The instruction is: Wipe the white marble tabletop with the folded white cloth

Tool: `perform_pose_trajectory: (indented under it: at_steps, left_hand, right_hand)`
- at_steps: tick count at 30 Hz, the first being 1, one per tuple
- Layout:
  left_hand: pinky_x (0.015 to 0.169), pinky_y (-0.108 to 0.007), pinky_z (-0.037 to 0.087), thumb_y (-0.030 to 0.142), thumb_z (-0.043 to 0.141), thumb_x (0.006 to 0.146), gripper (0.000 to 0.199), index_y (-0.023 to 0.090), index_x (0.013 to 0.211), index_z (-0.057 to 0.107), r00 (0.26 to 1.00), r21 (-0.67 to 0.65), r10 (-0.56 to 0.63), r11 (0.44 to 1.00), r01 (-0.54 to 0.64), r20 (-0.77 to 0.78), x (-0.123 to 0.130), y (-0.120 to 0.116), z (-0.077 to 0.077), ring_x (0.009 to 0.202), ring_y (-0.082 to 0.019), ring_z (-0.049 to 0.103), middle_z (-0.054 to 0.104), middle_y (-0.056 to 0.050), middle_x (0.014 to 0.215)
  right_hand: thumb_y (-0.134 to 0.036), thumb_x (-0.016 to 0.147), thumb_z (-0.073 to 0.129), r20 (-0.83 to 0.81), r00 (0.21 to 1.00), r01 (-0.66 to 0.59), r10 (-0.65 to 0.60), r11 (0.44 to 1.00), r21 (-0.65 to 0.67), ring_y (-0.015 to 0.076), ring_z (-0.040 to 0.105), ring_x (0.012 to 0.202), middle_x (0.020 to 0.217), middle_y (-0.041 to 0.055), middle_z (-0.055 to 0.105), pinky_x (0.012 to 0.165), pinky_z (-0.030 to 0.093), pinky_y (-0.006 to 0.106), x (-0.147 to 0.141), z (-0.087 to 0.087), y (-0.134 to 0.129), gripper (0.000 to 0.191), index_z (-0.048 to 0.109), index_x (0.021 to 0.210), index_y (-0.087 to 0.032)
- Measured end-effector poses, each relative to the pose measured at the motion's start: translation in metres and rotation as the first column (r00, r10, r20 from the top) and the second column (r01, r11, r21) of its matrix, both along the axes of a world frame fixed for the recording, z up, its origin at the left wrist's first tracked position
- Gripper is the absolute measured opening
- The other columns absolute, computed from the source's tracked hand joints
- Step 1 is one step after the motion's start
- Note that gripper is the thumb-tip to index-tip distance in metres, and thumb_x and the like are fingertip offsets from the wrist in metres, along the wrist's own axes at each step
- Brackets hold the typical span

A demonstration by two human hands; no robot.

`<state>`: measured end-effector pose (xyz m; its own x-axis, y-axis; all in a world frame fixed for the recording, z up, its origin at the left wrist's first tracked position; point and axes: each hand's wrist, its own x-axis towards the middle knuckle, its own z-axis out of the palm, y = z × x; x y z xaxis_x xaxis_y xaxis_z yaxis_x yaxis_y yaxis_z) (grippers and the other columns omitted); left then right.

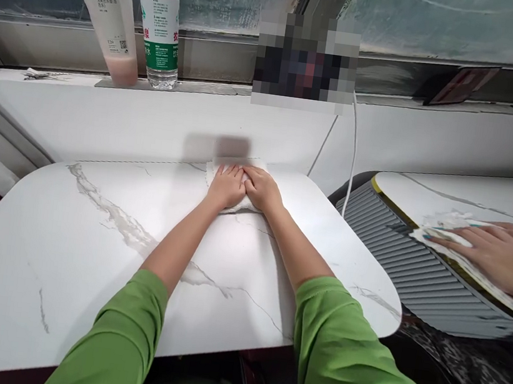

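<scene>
A white cloth [238,209] lies folded on the marble-patterned table [96,297] near its far edge. My left hand [227,186] presses down on it from above, fingers stretched forward and slightly apart. Close beside it, my right hand [262,189] also rests flat on the cloth, its fingers angled toward the left hand. The two hands touch or nearly touch at the thumbs. Part of the cloth shows beyond the fingertips and below the palms; the rest is hidden under my hands.
On the window ledge stand a plastic cup [104,14] with a pink drink and a water bottle [161,28]. A white cable [354,148] hangs down the wall. At right, another person's hand [489,251] rests on a white cloth [444,237] on a second table [510,200].
</scene>
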<state>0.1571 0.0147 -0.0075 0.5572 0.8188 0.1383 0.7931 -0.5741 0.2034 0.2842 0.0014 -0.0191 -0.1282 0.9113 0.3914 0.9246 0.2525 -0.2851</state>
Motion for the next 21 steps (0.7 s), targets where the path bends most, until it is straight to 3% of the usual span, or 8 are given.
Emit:
perform_pose_trajectory:
  at_steps: [5,9,14,18,21]
  left_hand:
    - [0.117,-0.042,0.009,0.022,0.024,0.095,0.053,0.003,0.144,0.031,0.999,0.016,0.04,0.999,-0.04,-0.009,-0.002,-0.016,-0.002,0.141,-0.021,0.023,0.03,-0.013,0.15]
    - [0.117,-0.044,0.01,0.025,0.025,0.094,0.054,0.001,0.143,0.031,0.998,0.04,0.062,0.997,-0.062,-0.004,0.001,-0.051,-0.002,0.141,-0.023,0.022,0.029,-0.015,0.15]
    - [0.115,-0.052,0.011,0.029,0.03,0.094,0.059,-0.006,0.141,0.031,0.999,0.042,-0.025,0.999,0.027,-0.039,0.03,-0.124,-0.001,0.14,-0.032,0.021,0.028,-0.023,0.148]
    - [0.115,-0.053,0.012,0.03,0.029,0.094,0.061,-0.01,0.14,0.031,0.986,0.104,-0.154,0.982,0.16,-0.061,0.071,-0.182,-0.002,0.139,-0.036,0.021,0.031,-0.026,0.146]
    - [0.116,-0.054,0.01,0.029,0.029,0.092,0.06,-0.008,0.14,0.035,0.973,0.124,-0.222,0.966,0.229,-0.061,0.094,-0.206,-0.003,0.139,-0.037,0.021,0.034,-0.022,0.146]
  right_hand:
    - [-0.018,0.084,0.031,0.048,0.999,0.022,-0.021,0.999,-0.024,0.0235,0.044,0.129,0.136,0.0118,0.052,0.109,0.033,0.04,-0.003,-0.003,-0.013,0.051,0.053,0.13,-0.008]
    - [-0.018,0.085,0.031,0.104,0.994,-0.038,0.043,0.998,-0.052,0.0223,0.041,0.132,0.139,0.014,0.049,0.112,0.03,0.039,0.005,-0.004,-0.042,0.053,0.051,0.131,-0.003]
    - [-0.02,0.087,0.03,0.096,0.986,-0.132,0.133,0.991,-0.013,0.021,0.04,0.133,0.141,0.0085,0.048,0.112,0.031,0.047,0.05,-0.011,-0.119,0.053,0.047,0.136,-0.013]
    - [-0.02,0.09,0.03,0.097,0.989,-0.109,0.11,0.994,-0.007,0.0201,0.038,0.134,0.143,0.0078,0.044,0.112,0.033,0.046,0.099,-0.014,-0.192,0.052,0.041,0.141,-0.017]
    - [-0.02,0.091,0.03,0.123,0.99,-0.065,0.071,0.996,-0.052,0.0202,0.036,0.135,0.147,0.0059,0.039,0.112,0.032,0.046,0.119,-0.011,-0.227,0.054,0.033,0.145,-0.02]
